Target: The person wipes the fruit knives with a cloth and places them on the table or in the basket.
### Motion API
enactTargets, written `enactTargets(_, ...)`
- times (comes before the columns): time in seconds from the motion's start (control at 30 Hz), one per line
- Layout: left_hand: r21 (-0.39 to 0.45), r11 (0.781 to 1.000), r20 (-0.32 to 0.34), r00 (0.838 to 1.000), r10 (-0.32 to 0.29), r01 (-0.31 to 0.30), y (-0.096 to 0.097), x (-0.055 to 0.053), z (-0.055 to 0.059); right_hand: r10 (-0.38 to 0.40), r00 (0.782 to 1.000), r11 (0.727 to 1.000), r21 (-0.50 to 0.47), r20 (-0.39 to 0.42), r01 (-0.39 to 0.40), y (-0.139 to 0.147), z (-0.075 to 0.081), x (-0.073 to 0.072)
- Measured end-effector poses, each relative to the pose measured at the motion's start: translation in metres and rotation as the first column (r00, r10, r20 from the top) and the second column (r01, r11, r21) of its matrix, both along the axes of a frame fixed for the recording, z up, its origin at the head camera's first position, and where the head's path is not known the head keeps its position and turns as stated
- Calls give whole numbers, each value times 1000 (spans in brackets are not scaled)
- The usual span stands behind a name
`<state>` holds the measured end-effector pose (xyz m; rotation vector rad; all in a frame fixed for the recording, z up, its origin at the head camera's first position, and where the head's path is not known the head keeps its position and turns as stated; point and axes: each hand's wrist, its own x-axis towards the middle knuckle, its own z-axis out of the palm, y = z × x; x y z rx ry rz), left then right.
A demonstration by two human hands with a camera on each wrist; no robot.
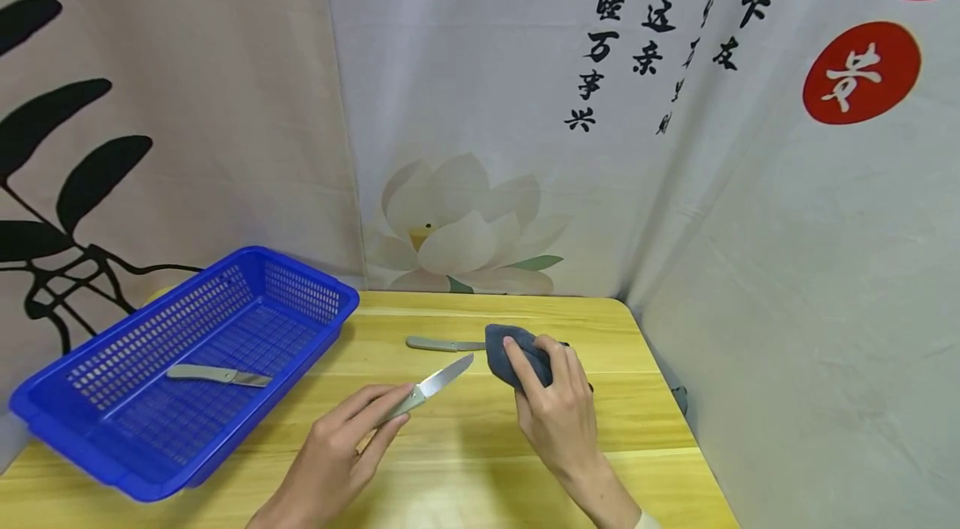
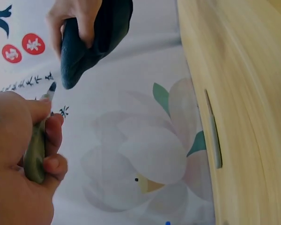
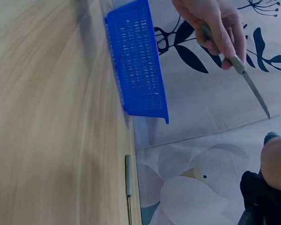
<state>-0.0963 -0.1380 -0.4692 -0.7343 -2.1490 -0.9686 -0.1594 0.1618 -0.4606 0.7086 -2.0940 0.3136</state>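
My left hand [image 1: 348, 446] grips a small knife [image 1: 442, 376] by its grey-green handle, the blade pointing up and to the right in the head view. In my right hand [image 1: 558, 412] is a folded dark blue-grey cloth [image 1: 504, 358], held between thumb and fingers. The blade tip is close to the cloth but apart from it. Behind them a second knife [image 1: 435, 343] lies on the table, its blade partly hidden by the cloth; the left wrist view also shows this table knife [image 2: 215, 140]. A third knife [image 1: 217, 375] lies inside the blue basket [image 1: 187, 466].
The blue plastic basket stands on the left of the yellow wood-grain table [image 1: 450, 471]. A printed curtain [image 1: 480, 96] with a lotus and writing hangs behind the table's back edge. Another pale curtain [image 1: 825, 304] runs along the right side.
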Motion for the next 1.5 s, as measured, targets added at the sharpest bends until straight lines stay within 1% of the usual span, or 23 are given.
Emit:
enactTargets(0.07,82,997,58,998,-15,11,1,1,0,6,1000,1000,-25,6,-6,3,1,0)
enactTargets(0.13,152,988,88,996,-23,9,3,2,1,18,1000,999,-43,11,-17,5,2,1)
enactTargets(0.17,187,982,115,993,-28,6,4,3,2,26,1000,998,-51,11,-25,5,3,2)
enactTargets(0.2,221,975,143,989,-35,3,5,4,3,36,999,998,-57,10,-35,5,3,2)
enactTargets(0.23,257,966,187,981,-47,-3,5,4,3,45,999,997,-61,6,-45,4,4,3)
enactTargets(0.27,293,956,236,969,-65,-7,6,5,4,55,998,996,-63,4,-55,3,4,4)
enactTargets(0.3,331,944,286,953,-94,-7,6,6,5,66,998,996,-66,0,-66,2,5,5)
enactTargets(0.33,372,928,341,931,-129,-8,7,6,6,79,997,994,-69,-7,-79,1,6,6)
enactTargets(0.37,411,912,393,905,-164,-14,7,7,7,94,995,993,-71,-16,-95,-1,7,7)
enactTargets(0.43,482,876,467,852,-238,-19,7,8,8,122,992,990,-68,-38,-124,-4,9,9)
enactTargets(0.53,559,829,519,787,-334,-16,7,8,9,166,982,984,-56,-88,-171,-10,13,11)
enactTargets(0.63,612,790,554,728,-405,-26,8,8,11,195,971,979,-29,-139,-201,-16,17,13)
enactTargets(0.7,634,772,582,686,-437,-45,9,8,12,206,964,978,-4,-168,-210,-21,19,15)
enactTargets(0.8,643,762,621,631,-465,-71,12,7,13,213,960,977,42,-180,-209,-28,19,21)
enactTargets(0.9,648,757,643,594,-485,-83,15,7,12,218,962,974,92,-162,-205,-36,18,27)
enactTargets(1.0,659,748,648,565,-510,-79,17,7,10,207,972,971,142,-108,-191,-42,17,33)
enactTargets(1.1,671,740,637,548,-542,-49,18,7,8,188,981,968,179,-57,-175,-45,16,36)
enactTargets(1.2,671,741,639,527,-560,-25,18,7,9,171,985,965,204,-26,-163,-46,16,37)
enactTargets(1.27,662,748,652,515,-557,-30,18,6,10,164,986,964,215,-20,-156,-46,16,37)
enactTargets(1.33,650,759,673,497,-548,-43,19,7,11,150,988,964,225,-20,-142,-45,17,37)
enactTargets(1.4,638,769,681,497,-538,-42,19,7,11,137,990,965,228,-25,-128,-44,17,37)
enactTargets(1.47,628,778,682,503,-531,-30,20,7,11,123,992,967,226,-29,-113,-43,17,36)
enactTargets(1.5,626,779,677,510,-531,-20,20,7,11,113,993,969,224,-30,-103,-42,16,35)
